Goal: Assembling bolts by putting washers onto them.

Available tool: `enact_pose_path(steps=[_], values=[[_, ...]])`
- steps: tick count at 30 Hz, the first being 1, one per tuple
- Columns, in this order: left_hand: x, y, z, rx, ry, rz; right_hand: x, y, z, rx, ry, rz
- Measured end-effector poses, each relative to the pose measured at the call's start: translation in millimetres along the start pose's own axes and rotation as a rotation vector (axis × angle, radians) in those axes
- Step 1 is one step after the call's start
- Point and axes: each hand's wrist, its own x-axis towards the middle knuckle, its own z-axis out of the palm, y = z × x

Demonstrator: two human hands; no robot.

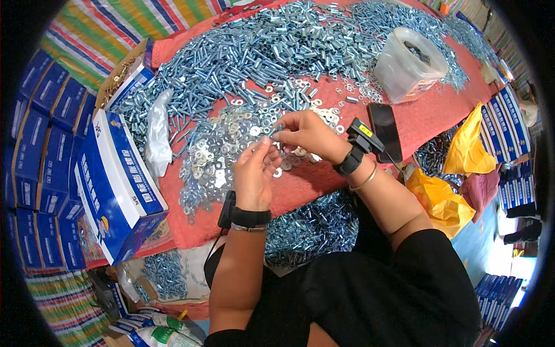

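My two hands meet over a pile of flat metal washers [217, 156] on the red cloth. My right hand [309, 136] has its fingertips pinched on a small bluish metal fastener [278, 129], mostly covered by the fingers. Just below and left of it, my left hand [253, 176] is closed with thumb and fingertips together; what they hold, if anything, is hidden. Beyond the washers lies a large heap of zinc-coloured bolts and sleeves [243, 55].
A blue-and-white carton [121, 185] stands at the left, near a clear plastic bag [159, 136]. At the right are a translucent bucket [404, 66], a black phone [384, 130] and yellow bags [439, 202]. More fasteners [312, 228] lie below the table's near edge.
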Motion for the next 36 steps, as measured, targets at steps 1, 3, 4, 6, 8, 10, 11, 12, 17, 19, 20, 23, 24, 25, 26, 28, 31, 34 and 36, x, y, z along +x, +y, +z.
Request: enact_pose_path(steps=[1, 3, 4, 6, 8, 10, 11, 12, 17, 19, 20, 23, 24, 25, 26, 28, 31, 34, 36], values=[[-4, 0, 6, 0.005, 0.042, 0.016, -1, -5, -1, 0.129, -0.045, 0.082], [-5, -1, 9, 0.011, 0.081, 0.030, -1, -7, 1, 0.306, -0.082, 0.158], [-5, 0, 7, 0.017, 0.021, 0.004, -1, -6, 1, 0.306, -0.077, 0.158], [-4, 1, 7, 0.024, -0.043, -0.025, -1, -4, -1, 0.320, -0.092, 0.145], [-4, 2, 8, 0.051, -0.121, -0.032, -2, -4, -2, 0.303, -0.071, 0.119], [-2, -2, 5, 0.080, -0.129, -0.014, 0, -5, -6, -0.145, -0.107, 0.019], [-1, -5, 2, 0.108, -0.136, 0.006, 1, -5, -5, -0.144, -0.108, 0.019], [3, -6, -4, 0.108, -0.133, 0.006, 3, -4, -3, -0.108, -0.079, 0.009], [11, -5, -7, -0.024, -0.226, -0.099, 37, 39, -42, -0.617, 0.304, -0.181], [8, -4, 3, -0.072, -0.219, -0.141, 47, 72, -67, -0.861, 0.403, -0.183], [8, -4, 3, -0.071, -0.216, -0.138, 49, 84, -77, -0.964, 0.405, -0.190], [8, -3, -6, -0.045, -0.254, -0.157, 50, 88, -90, -1.091, 0.333, -0.167], [8, -2, -9, -0.047, -0.246, -0.155, 50, 84, -91, -1.121, 0.270, -0.139], [7, -1, -10, -0.044, -0.256, -0.148, 47, 82, -89, -1.089, 0.333, -0.108], [7, 1, -10, -0.041, -0.270, -0.139, 49, 80, -92, -1.053, 0.350, -0.234], [6, 1, -8, -0.033, -0.264, -0.125, 47, 78, -99, -0.912, 0.327, -0.166], [5, 1, -8, 0.000, -0.240, -0.105, 47, 46, -76, -0.297, 0.226, 0.053], [4, 2, -8, 0.039, -0.230, -0.100, 32, 11, -47, 0.386, -0.029, 0.044], [2, 2, -3, 0.070, -0.234, -0.065, 18, -9, -34, 0.401, -0.045, 0.013]])
